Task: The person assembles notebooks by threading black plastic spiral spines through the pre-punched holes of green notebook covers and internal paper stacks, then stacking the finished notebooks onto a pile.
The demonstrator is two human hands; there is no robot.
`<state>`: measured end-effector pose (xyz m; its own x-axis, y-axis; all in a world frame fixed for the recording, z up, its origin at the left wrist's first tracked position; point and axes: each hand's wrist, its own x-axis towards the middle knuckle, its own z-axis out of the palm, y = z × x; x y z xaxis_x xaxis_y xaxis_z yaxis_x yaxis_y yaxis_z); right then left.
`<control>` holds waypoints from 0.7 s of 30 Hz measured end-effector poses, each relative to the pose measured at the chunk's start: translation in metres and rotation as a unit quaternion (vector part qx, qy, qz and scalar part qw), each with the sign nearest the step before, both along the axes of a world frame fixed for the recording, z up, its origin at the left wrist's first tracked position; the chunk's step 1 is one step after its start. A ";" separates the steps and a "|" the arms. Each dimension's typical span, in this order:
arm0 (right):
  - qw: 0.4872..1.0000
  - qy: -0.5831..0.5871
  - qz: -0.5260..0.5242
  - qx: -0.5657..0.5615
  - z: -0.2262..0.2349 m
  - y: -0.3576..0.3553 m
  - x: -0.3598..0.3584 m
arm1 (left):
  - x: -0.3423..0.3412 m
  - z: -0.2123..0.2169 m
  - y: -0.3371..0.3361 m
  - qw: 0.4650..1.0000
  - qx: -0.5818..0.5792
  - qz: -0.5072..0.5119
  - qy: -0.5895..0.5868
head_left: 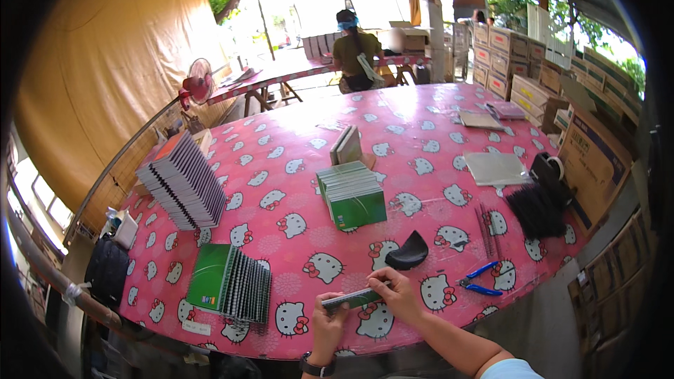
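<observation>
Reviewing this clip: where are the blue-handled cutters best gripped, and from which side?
Probably around both handles of the blue-handled cutters, with the right hand coming from above and to the right. The cutters lie on the pink tablecloth with their small head pointing left, and the handles spread apart toward the right.

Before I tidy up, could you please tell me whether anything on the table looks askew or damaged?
Nothing clearly does; the tall notebook stack at the left seems to lean, though the fisheye lens may cause that.
</observation>
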<state>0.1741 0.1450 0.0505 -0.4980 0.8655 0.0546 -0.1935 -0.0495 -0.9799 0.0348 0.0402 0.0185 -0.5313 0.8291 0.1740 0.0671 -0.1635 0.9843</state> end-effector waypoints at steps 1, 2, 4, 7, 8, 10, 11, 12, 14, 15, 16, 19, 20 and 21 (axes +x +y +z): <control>0.999 -0.008 -0.016 0.028 -0.006 -0.001 -0.002 | 0.006 0.005 -0.001 1.000 0.001 0.006 -0.006; 0.998 -0.017 -0.031 0.057 -0.012 0.000 -0.003 | 0.010 0.007 -0.001 1.000 0.002 0.013 -0.011; 0.996 -0.037 0.008 0.079 -0.015 0.008 -0.007 | 0.009 0.007 0.001 0.999 0.009 0.039 -0.012; 0.976 -0.070 -0.006 0.207 0.007 0.040 -0.016 | -0.011 -0.001 -0.005 0.997 -0.003 0.072 -0.015; 0.961 -0.083 -0.018 0.263 0.020 0.057 -0.023 | -0.019 -0.005 -0.010 0.996 -0.012 0.087 -0.022; 0.922 -0.076 -0.087 0.368 0.039 0.108 -0.042 | -0.021 0.009 -0.012 0.989 -0.034 0.128 -0.065; 0.902 -0.133 -0.118 0.393 0.048 0.135 -0.052 | -0.020 0.014 -0.010 0.985 -0.043 0.143 -0.088; 0.878 -0.184 -0.144 0.417 0.054 0.160 -0.069 | -0.020 0.013 -0.010 0.984 -0.044 0.149 -0.088; 0.848 -0.288 -0.151 0.418 0.061 0.207 -0.099 | -0.019 0.009 -0.004 0.983 -0.041 0.153 -0.088; 0.831 -0.346 -0.165 0.403 0.062 0.230 -0.114 | -0.018 0.008 0.000 0.983 -0.044 0.150 -0.092; 0.811 -0.403 -0.181 0.384 0.063 0.253 -0.127 | -0.015 0.009 0.003 0.984 -0.048 0.145 -0.096; 0.782 -0.490 -0.192 0.335 0.061 0.265 -0.170 | -0.015 0.007 -0.001 0.979 -0.051 0.164 -0.110; 0.776 -0.507 -0.196 0.320 0.062 0.265 -0.181 | -0.016 0.006 -0.001 0.978 -0.049 0.169 -0.114; 0.754 -0.532 -0.215 0.319 0.060 0.270 -0.190 | -0.015 0.007 0.000 0.975 -0.056 0.173 -0.125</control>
